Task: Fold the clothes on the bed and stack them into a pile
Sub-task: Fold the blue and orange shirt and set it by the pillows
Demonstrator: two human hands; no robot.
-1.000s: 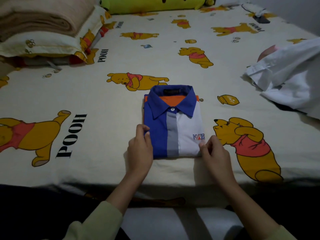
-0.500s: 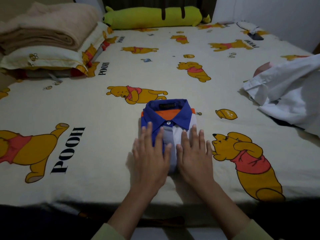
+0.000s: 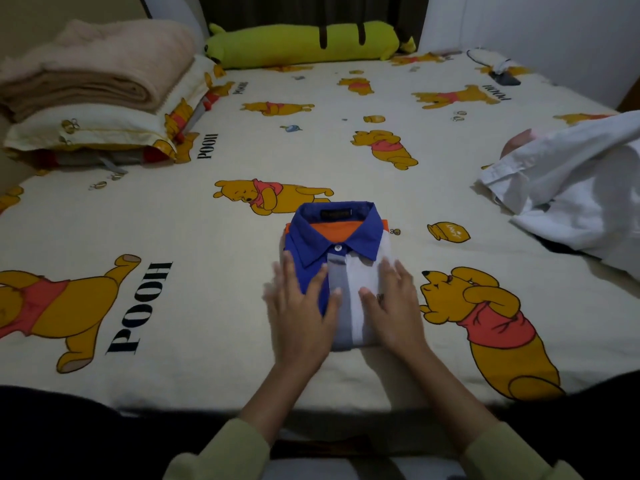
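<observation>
Low centre of the frame: left hand [image 3: 300,308] and right hand [image 3: 393,303] laid flat, fingers straight and spread, palms down on the folded shirt [image 3: 341,258], gripping nothing. Left on the blue half, right on the white half, the grey placket showing between them; slightly blurred at the fingertips. Pale green sleeves [image 3: 221,452] at the bottom edge. Shirt folded to a compact rectangle, collar up and buttoned, orange lining visible inside the blue collar, lying just above the near edge of the bed [image 3: 173,220]. Judged as the pressing or smoothing stage, with the fold itself looking complete. Next, probably, lifting the flattened shirt without letting the fold slip, or leaving it as the base of the pile, then reaching to the middle right of the frame for the white garment [image 3: 571,188], which lies crumpled and unfolded, well apart from the shirt, something pink partly hidden behind it. Calls for a clear flat patch to spread that garment on, and care to keep the finished fold undisturbed. Beyond that, a cream sheet printed with yellow bears and the word POOH across the whole surface. Upper left: a folded beige blanket [image 3: 90,74] stacked on a pillow [image 3: 86,133] in matching print. Top centre: a long yellow-green plush bolster [image 3: 308,45] against dark curtains. Upper right: a small dark object with a cord [image 3: 502,76], too small to identify, near a pale wall. Dim room light overall.
</observation>
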